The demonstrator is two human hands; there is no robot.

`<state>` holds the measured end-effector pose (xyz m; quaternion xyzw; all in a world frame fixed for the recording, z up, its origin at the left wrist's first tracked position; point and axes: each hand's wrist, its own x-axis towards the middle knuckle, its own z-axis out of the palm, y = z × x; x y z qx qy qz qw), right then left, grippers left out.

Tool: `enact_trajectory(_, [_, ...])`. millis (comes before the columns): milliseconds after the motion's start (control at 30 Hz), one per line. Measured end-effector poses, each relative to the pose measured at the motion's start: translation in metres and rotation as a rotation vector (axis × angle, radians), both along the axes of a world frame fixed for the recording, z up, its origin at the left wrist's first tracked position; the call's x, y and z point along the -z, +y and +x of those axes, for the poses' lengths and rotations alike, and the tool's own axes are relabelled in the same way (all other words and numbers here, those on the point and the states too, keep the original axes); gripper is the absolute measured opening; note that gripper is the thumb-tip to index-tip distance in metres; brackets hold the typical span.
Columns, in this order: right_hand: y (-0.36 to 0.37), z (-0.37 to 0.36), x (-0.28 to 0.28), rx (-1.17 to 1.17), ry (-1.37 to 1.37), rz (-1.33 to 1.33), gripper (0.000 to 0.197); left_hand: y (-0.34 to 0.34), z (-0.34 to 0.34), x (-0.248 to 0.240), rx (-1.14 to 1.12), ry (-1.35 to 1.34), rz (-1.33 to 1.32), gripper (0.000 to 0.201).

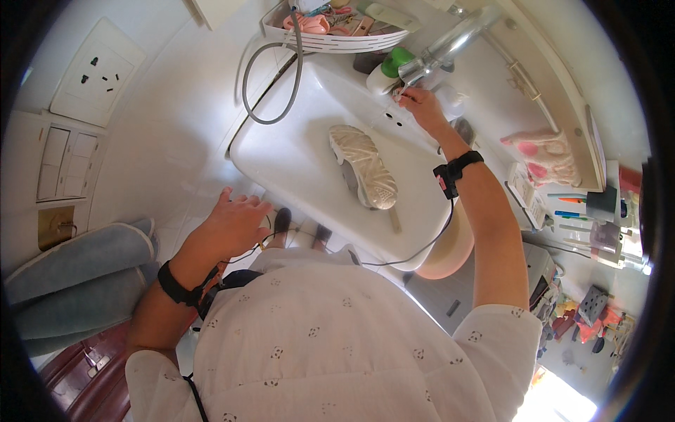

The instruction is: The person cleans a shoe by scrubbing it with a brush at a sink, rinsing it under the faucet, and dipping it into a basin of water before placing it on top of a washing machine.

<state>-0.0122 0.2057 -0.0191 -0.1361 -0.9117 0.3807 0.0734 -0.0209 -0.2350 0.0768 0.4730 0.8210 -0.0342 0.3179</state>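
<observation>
Upper right, the right hand (418, 103) bunches its fingers by the tap (450, 48), grip unclear; left of centre, the spread left hand (235, 222) could steady the mid-frame shoe (363, 169).

bright glare (559, 399) lower right, fisheye-bent edges
</observation>
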Motion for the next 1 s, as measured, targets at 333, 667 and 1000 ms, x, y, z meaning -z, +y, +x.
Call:
enact_trajectory(333, [0.009, -0.003, 0.014, -0.023, 0.008, -0.093, 0.025, -0.001, 0.002, 0.005, -0.017, -0.025, -0.028, 0.038])
enact_trajectory(667, [-0.026, -0.002, -0.029, -0.061, -0.080, 0.409, 0.024, 0.002, 0.002, 0.005, 0.003, 0.012, -0.019, 0.036])
enact_trajectory(1000, [-0.035, -0.016, -0.020, -0.340, -0.226, 0.939, 0.014, -0.004, 0.004, 0.009, 0.000, 0.036, 0.001, 0.036])
